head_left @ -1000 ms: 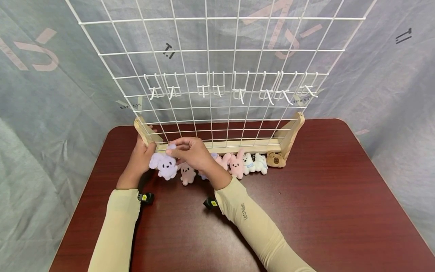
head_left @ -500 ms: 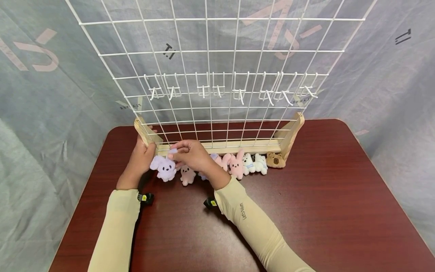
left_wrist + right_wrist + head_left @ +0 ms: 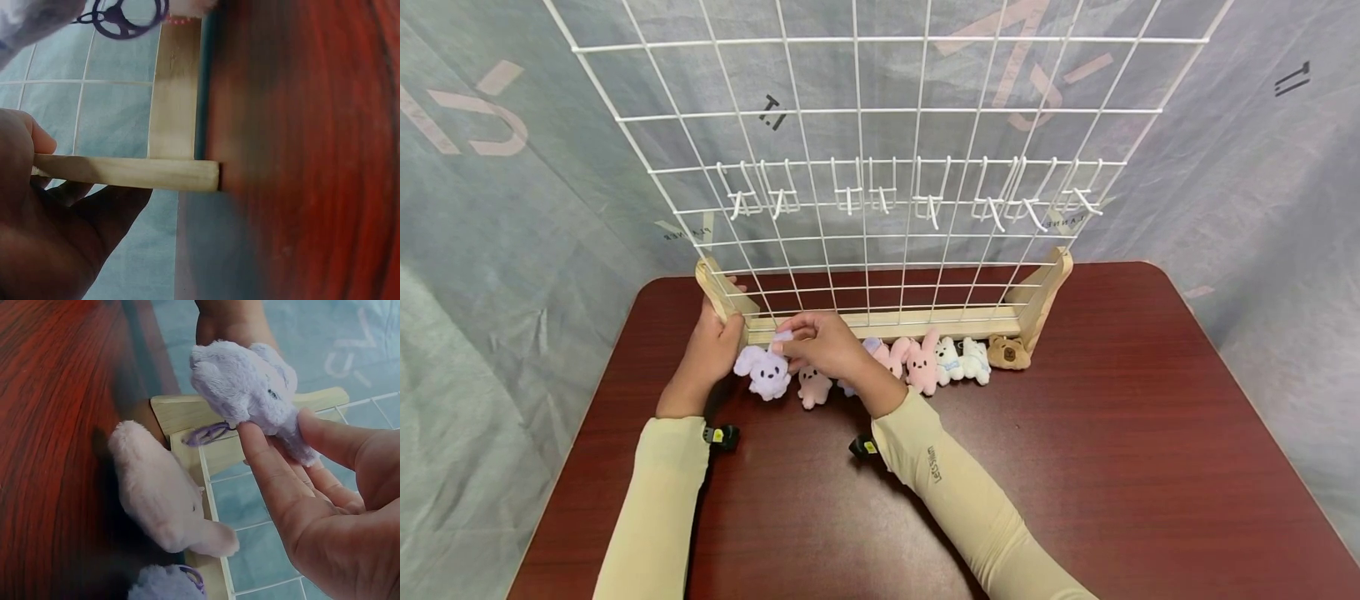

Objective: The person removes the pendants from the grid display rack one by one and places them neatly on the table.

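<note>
My right hand [image 3: 827,346] pinches a fluffy lavender plush keychain [image 3: 767,372] by one long ear, between thumb and fingers. In the right wrist view a purple ring [image 3: 209,433] dangles from the lavender plush. My left hand [image 3: 707,346] grips the left wooden foot [image 3: 125,172] of the rack, thumb on one side and fingers on the other. Just right of the lavender plush, a pale pink plush [image 3: 813,387] leans at the wooden base bar. Behind my right wrist another lavender plush is mostly hidden.
White wire grid [image 3: 891,108] rises from the wooden base [image 3: 955,317], with several white hooks [image 3: 848,198] across it. Along the base sit a pink bunny plush [image 3: 922,367], white bear plushes [image 3: 974,362] and a brown plush [image 3: 1009,353]. Red-brown table [image 3: 1075,467] spreads in front.
The lavender plush has shifted slightly right and down, with my right hand dropping a little beside it. My left hand keeps its grip on the wooden foot.
</note>
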The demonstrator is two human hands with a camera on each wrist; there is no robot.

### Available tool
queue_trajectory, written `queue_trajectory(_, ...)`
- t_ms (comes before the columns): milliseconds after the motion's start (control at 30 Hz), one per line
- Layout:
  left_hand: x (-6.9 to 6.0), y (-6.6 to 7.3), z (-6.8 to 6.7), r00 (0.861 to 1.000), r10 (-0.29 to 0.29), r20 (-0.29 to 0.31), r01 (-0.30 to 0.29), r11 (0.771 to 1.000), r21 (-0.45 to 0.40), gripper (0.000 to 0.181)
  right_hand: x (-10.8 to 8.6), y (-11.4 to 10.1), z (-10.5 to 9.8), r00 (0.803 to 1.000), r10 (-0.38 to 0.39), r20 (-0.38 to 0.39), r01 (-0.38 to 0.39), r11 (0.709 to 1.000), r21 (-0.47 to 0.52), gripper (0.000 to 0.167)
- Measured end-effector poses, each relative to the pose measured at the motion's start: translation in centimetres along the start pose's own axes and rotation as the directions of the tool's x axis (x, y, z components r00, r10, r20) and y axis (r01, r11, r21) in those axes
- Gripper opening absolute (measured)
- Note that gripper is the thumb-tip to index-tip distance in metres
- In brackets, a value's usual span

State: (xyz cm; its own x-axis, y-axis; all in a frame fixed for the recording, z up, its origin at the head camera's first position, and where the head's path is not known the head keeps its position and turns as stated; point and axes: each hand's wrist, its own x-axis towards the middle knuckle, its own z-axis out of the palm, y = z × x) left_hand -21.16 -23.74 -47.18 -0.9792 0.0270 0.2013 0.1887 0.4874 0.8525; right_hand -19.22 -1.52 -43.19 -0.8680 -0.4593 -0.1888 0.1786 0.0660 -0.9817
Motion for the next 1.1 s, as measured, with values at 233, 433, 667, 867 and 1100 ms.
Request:
queue_trajectory(233,0.1,0.0,0.0,1.000,0.002,0.006,-0.002,1.000,-0.010,0.057,0.2,0.3,-0.2,1.000,0.003,0.014,-0.002,1.000,-0.016,0.035)
queue_trajectory(433,-0.1,0.2,-0.1,1.000,-0.007,0.019,0.008,1.000,-0.022,0.058,0.5,0.8,-0.2,0.999,0.009,0.035,-0.008,0.999,-0.039,0.033)
queue_trajectory(667,-0.1,0.3,-0.2,0.999,-0.020,0.029,0.021,1.000,-0.005,0.058,0.6,1.3,-0.2,0.999,0.001,0.043,0.004,0.995,-0.105,0.031)
queue_trajectory(867,-0.1,0.3,-0.1,0.999,-0.024,0.027,0.024,1.000,-0.001,0.058,0.7,1.7,-0.2,0.999,-0.011,0.030,0.015,0.986,-0.165,0.025)
queue_trajectory(1100,-0.2,0.3,-0.1,0.999,-0.029,0.022,0.029,1.000,-0.008,0.059,0.8,2.0,0.0,1.000,-0.003,0.025,0.008,0.979,-0.202,0.021)
